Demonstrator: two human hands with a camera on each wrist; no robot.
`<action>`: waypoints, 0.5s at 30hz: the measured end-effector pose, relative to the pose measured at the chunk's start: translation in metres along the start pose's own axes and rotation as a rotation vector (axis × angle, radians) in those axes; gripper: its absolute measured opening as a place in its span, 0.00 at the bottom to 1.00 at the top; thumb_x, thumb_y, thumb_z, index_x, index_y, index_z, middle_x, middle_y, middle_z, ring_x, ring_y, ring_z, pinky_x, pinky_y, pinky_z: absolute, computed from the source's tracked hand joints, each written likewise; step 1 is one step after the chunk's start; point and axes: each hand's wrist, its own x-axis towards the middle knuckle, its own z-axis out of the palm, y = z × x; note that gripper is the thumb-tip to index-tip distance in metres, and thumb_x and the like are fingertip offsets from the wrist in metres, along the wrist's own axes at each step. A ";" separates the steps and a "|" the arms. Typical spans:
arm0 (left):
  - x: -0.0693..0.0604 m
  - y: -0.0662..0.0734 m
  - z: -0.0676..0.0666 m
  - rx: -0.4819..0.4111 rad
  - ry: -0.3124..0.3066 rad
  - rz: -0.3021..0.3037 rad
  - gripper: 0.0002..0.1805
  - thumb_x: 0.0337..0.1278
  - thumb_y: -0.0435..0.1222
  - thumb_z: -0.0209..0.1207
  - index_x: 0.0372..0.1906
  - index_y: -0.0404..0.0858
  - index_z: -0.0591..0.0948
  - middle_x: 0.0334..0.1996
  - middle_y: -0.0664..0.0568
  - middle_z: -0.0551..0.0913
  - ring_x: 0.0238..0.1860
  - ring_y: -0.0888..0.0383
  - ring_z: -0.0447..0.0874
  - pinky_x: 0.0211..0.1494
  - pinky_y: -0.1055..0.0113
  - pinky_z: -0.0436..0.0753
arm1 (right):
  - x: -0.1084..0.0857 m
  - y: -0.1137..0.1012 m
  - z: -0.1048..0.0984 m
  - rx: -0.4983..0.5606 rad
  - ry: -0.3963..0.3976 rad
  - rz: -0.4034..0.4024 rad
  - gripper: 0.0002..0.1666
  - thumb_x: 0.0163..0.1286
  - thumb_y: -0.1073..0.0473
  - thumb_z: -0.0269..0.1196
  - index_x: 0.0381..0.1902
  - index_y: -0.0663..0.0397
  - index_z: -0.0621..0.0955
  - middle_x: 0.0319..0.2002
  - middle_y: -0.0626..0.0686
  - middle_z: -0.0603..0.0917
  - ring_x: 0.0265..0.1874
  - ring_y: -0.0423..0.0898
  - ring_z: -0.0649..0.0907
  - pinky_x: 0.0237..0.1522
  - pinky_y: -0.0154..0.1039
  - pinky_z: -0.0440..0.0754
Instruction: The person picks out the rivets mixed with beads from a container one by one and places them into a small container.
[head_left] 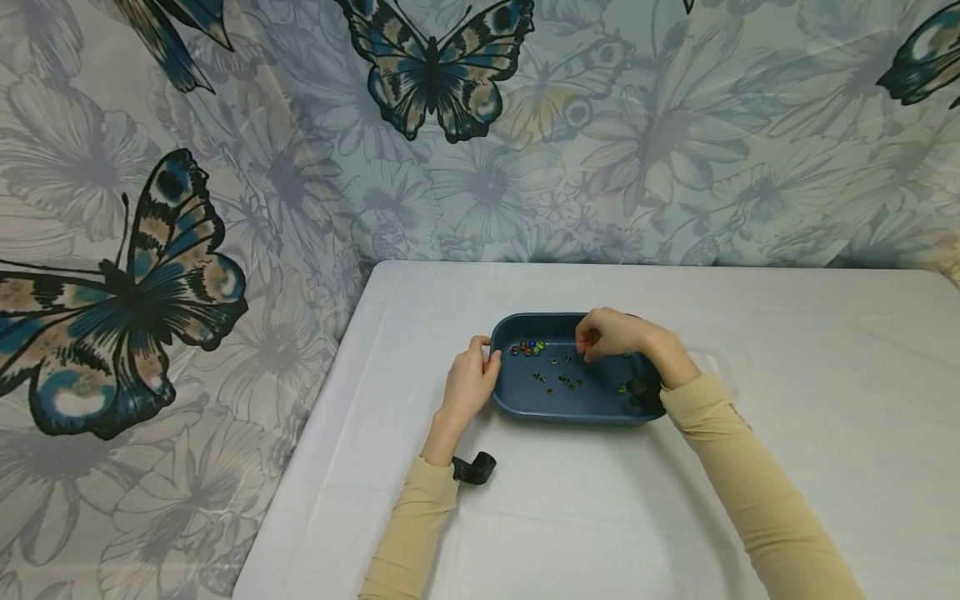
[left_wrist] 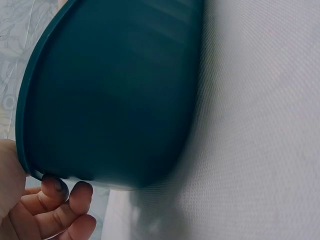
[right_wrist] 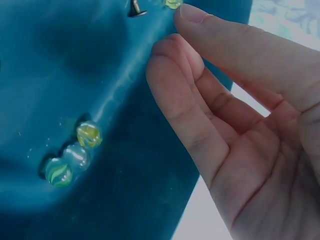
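A dark blue tray (head_left: 577,417) sits on the white table. My left hand (head_left: 472,379) grips its left end; in the left wrist view its curled fingers (left_wrist: 80,197) lie beside the rim. Over the tray's far right part is my right hand (head_left: 618,333). In the right wrist view its fingers are loosely curled, the thumb stands apart, and nothing shows between them. A yellow-green marble (right_wrist: 173,3) is close to the thumb tip, near a small flat-headed metal piece (right_wrist: 137,11). Several coloured marbles (head_left: 527,347) lie at the tray's far left.
Several small metal pieces (head_left: 564,380) are scattered mid-tray. Three marbles, one of them green-striped (right_wrist: 58,172), lie along a tray wall. A black wrist camera (head_left: 475,468) is strapped to the left wrist. Behind the table (head_left: 420,300) hangs butterfly-patterned cloth (head_left: 487,200).
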 end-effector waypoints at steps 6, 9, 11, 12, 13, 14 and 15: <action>0.000 0.000 0.000 0.006 0.000 -0.003 0.16 0.65 0.35 0.51 0.51 0.28 0.73 0.14 0.57 0.69 0.14 0.65 0.63 0.19 0.73 0.63 | 0.003 0.001 0.004 -0.002 -0.006 -0.009 0.04 0.55 0.74 0.64 0.29 0.65 0.79 0.27 0.52 0.81 0.26 0.43 0.79 0.30 0.38 0.77; 0.000 0.000 -0.001 0.001 -0.006 -0.004 0.16 0.65 0.35 0.51 0.51 0.28 0.73 0.14 0.57 0.69 0.14 0.64 0.63 0.19 0.73 0.63 | 0.006 0.001 0.005 -0.005 -0.010 -0.014 0.04 0.54 0.74 0.64 0.29 0.66 0.80 0.28 0.54 0.81 0.26 0.43 0.78 0.30 0.38 0.77; 0.000 0.000 -0.001 0.001 -0.007 0.000 0.16 0.65 0.35 0.51 0.51 0.28 0.73 0.14 0.57 0.69 0.14 0.64 0.63 0.19 0.73 0.63 | 0.007 0.001 0.006 -0.005 -0.015 -0.016 0.04 0.54 0.74 0.64 0.30 0.66 0.80 0.28 0.55 0.81 0.26 0.43 0.78 0.31 0.39 0.77; 0.000 0.000 -0.001 0.000 -0.007 0.003 0.16 0.65 0.35 0.51 0.51 0.28 0.73 0.14 0.57 0.69 0.14 0.64 0.63 0.19 0.73 0.63 | 0.008 0.002 0.007 -0.009 -0.015 -0.019 0.05 0.54 0.74 0.64 0.30 0.66 0.80 0.28 0.55 0.81 0.26 0.43 0.78 0.31 0.39 0.77; 0.000 0.000 -0.001 0.001 -0.007 0.004 0.16 0.65 0.35 0.51 0.51 0.28 0.73 0.14 0.57 0.69 0.14 0.64 0.63 0.19 0.73 0.63 | 0.008 0.002 0.007 -0.011 -0.016 -0.019 0.05 0.54 0.74 0.64 0.30 0.66 0.80 0.29 0.56 0.81 0.27 0.43 0.78 0.31 0.39 0.77; 0.000 0.000 -0.001 0.002 -0.005 0.007 0.16 0.65 0.35 0.51 0.51 0.28 0.73 0.14 0.57 0.68 0.14 0.64 0.63 0.19 0.73 0.63 | 0.009 0.003 0.008 -0.013 -0.017 -0.018 0.05 0.54 0.74 0.65 0.30 0.66 0.80 0.29 0.57 0.81 0.27 0.43 0.78 0.31 0.39 0.77; 0.000 0.000 -0.001 0.001 -0.005 0.008 0.16 0.65 0.35 0.51 0.51 0.28 0.73 0.14 0.57 0.68 0.13 0.64 0.63 0.19 0.73 0.63 | 0.010 0.003 0.008 -0.014 -0.017 -0.017 0.05 0.54 0.74 0.65 0.30 0.66 0.80 0.30 0.57 0.81 0.27 0.43 0.79 0.31 0.39 0.77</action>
